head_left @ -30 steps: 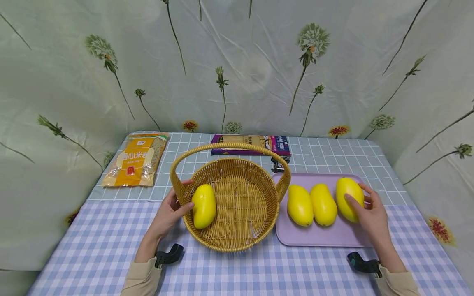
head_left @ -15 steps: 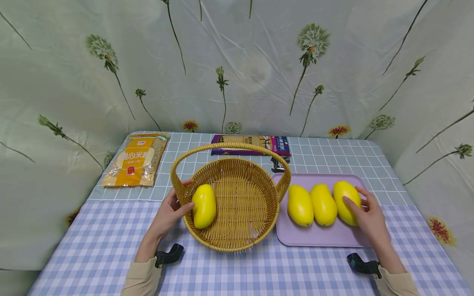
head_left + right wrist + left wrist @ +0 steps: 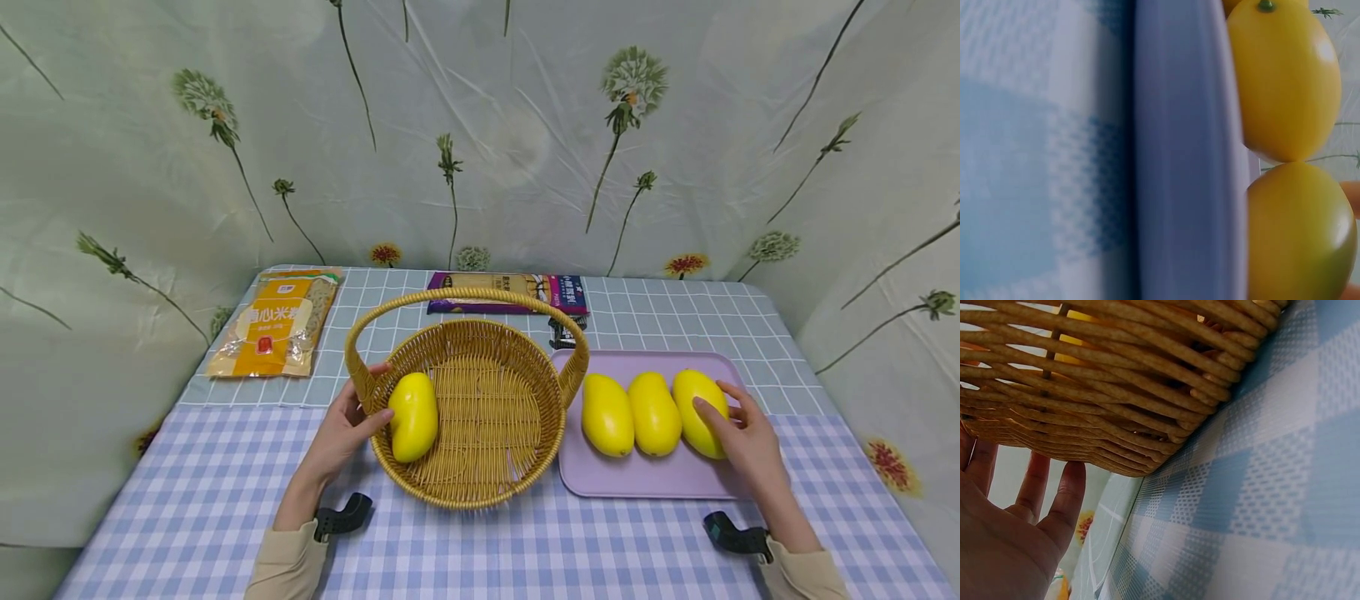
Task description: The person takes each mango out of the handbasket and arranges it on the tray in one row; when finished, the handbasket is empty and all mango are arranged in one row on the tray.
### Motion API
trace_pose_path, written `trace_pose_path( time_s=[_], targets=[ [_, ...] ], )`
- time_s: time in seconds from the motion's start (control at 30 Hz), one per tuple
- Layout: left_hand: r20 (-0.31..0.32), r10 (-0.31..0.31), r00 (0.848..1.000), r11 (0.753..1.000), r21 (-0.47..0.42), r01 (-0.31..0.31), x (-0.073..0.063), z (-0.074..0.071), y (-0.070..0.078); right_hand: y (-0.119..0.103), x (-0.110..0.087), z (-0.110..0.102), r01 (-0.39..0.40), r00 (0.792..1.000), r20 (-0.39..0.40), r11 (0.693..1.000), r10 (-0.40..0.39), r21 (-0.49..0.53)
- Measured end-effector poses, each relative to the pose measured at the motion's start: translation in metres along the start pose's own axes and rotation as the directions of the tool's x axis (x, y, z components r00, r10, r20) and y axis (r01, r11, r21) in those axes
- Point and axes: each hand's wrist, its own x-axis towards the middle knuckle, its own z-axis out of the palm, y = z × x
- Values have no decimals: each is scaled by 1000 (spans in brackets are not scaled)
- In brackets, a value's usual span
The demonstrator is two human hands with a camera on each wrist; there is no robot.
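Yellow and glossy, the rightmost mango (image 3: pixel 697 427) lies on the lilac tray (image 3: pixel 637 483), slightly aslant and close beside the middle mango (image 3: pixel 655 415); from the right wrist the two appear to touch. My right hand (image 3: pixel 752 440) is partly spread around it, thumb on top and fingers along the far right side; how firmly they press, I cannot tell from here. I judge the skin smooth and rather slippery, the body stiff and of modest weight, so I favour a hold round the wide belly, as the tapering ends could slip away. My left hand (image 3: pixel 341 433) grips the left rim of the wicker basket (image 3: pixel 487 408), thumb over the edge beside the single mango (image 3: pixel 414 417) lying inside. That weave looks light and springy to me, best steadied near the foot of the handle (image 3: pixel 468 295).
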Motion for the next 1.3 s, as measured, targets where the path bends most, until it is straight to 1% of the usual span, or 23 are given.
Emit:
trace_pose_path(
  time_s=[0.27,0.4,0.6,0.87,0.97,1.07,1.23,1.3],
  targets=[
    [0,0,1000,1000,4,0,0,0,0,1,0,-1,19,1000,8,1000,-19,-14],
    [2,11,1000,1000,-6,-11,0,0,-1,0,-1,-2,25,999,23,1000,-24,-20],
    [9,31,999,999,-13,-31,0,0,-2,-1,0,-3,15,999,49,999,-14,-34],
    [11,29,1000,1000,-4,-29,0,-1,-1,1,-1,-6,4,998,63,999,-1,-53],
    [14,32,999,999,-1,-32,1,-1,-2,2,-2,-7,19,999,52,998,-16,-57],
    [14,31,999,1000,-4,-31,1,-1,-2,2,-3,-6,50,998,29,997,-48,-64],
    [14,32,999,999,-9,-32,1,-1,-3,-1,-6,-4,104,993,-43,992,-108,-77],
    [14,35,999,999,-10,-34,1,-1,-3,-2,-7,-4,110,990,-78,991,-116,-80]
  ],
)
